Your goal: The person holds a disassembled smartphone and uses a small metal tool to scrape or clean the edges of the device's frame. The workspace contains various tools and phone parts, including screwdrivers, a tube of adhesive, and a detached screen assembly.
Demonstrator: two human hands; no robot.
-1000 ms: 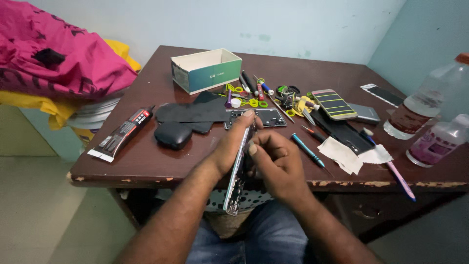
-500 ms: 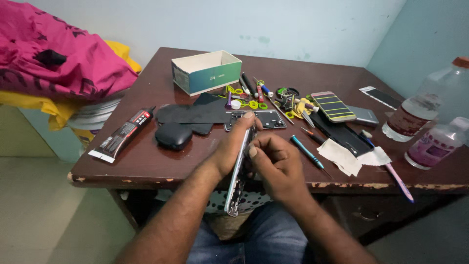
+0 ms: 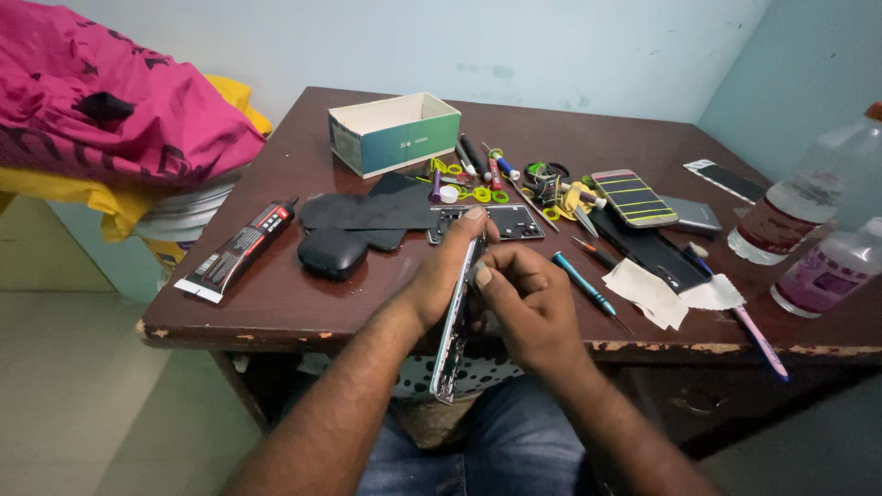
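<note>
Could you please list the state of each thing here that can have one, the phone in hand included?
Phone: held on edge over the lap, gripped by both hands.
Left hand: closed around the phone.
Right hand: fingers pinched at the phone's edge.
Cardboard box: open, lid off.
Glue tube: capped, lying flat.
Black case: shut.
Large bottle: upright; cap cut off by the frame.
Blue screwdriver: lying loose on the table.

- Left hand (image 3: 447,266) grips a phone frame (image 3: 455,321) held on edge.
- Right hand (image 3: 525,308) pinches its side.
- Behind them on the brown table (image 3: 303,303): black glue tube (image 3: 237,252), open box (image 3: 395,132), blue screwdriver (image 3: 584,287).
</note>
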